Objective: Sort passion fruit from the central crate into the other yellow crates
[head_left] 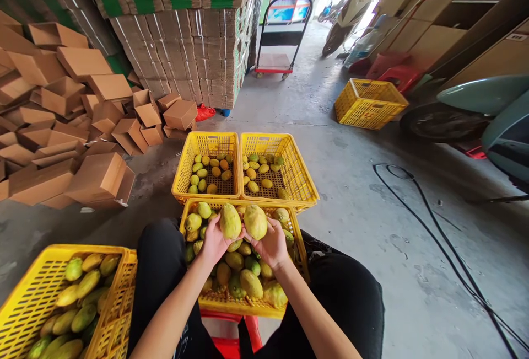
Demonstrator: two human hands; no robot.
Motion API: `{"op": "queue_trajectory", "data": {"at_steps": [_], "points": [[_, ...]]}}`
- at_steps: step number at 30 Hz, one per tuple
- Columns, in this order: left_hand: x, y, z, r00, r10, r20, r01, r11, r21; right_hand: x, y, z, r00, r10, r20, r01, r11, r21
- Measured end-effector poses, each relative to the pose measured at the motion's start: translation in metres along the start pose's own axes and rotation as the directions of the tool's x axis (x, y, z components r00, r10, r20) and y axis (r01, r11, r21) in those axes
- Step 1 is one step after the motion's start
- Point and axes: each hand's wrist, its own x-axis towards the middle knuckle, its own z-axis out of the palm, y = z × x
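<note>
Bare forearms (312, 309) stretch between black-trousered knees (349, 293) above fruit-filled yellow crate (243, 307). Left hand (213, 241) grasps yellow-green fruit (230, 221); right hand (273, 242) grasps second fruit (255, 222), pair held up side by side. Beyond, two partly filled crates (305, 180) stand adjoining; another fruit-laden crate (22, 298) at left, brown cartons (97, 177) heaped behind.

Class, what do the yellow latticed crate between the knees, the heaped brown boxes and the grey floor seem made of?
Yellow latticed crate: probably moulded plastic, faintly glossy; uniform colour, regular openings.
Heaped brown boxes: apparently matt cardboard; flat panels, thin straight edges.
Grey floor: perhaps concrete, smooth and dull with stains, but the look leaves this open.
</note>
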Motion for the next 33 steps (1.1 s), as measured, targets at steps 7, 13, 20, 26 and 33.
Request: {"op": "queue_trajectory", "data": {"at_steps": [7,13,20,26,33], "points": [[0.0,-0.002,-0.002,0.999,0.015,-0.031,-0.013,0.998,0.064,-0.001,0.002,-0.002,0.999,0.018,0.045,-0.016,0.999,-0.039],[-0.001,-0.004,-0.002,0.999,0.041,0.037,-0.046,0.985,0.164,0.0,0.007,-0.008,1.0,0.031,-0.005,-0.031,0.996,-0.078],[-0.001,0.002,0.003,0.999,-0.002,-0.051,0.009,0.989,0.147,-0.001,0.007,-0.001,0.996,-0.02,-0.083,0.016,0.999,-0.052],[-0.006,0.008,0.014,0.997,-0.056,-0.055,0.057,0.998,0.008,-0.004,-0.004,0.006,0.998,-0.007,-0.059,0.006,1.0,-0.016],[-0.021,0.028,0.017,0.986,-0.07,-0.152,0.087,0.99,0.111,-0.02,-0.017,0.013,1.0,0.02,0.011,-0.019,0.997,-0.073]]}}
